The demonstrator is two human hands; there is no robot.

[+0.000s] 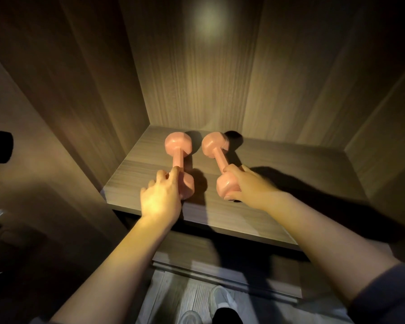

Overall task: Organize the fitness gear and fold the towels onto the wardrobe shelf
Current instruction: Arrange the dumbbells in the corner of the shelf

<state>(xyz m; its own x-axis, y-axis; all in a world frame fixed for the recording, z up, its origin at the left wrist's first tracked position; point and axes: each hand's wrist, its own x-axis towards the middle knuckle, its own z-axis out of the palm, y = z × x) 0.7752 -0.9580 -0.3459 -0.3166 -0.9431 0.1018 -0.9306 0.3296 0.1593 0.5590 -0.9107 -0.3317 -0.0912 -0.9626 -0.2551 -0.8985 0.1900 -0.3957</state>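
The wardrobe has matte, vertical wood-grain panels. Its flat shelf has the same grain running crosswise. Two pink dumbbells with smooth faceted heads and round handles lie side by side on the shelf, apart, pointing toward the back. The left hand rests loosely spread fingers on the near head of the left dumbbell, index finger along the handle. The right hand grips the near head of the right dumbbell between thumb and fingers. Pale shoes stand on a grey plank floor.
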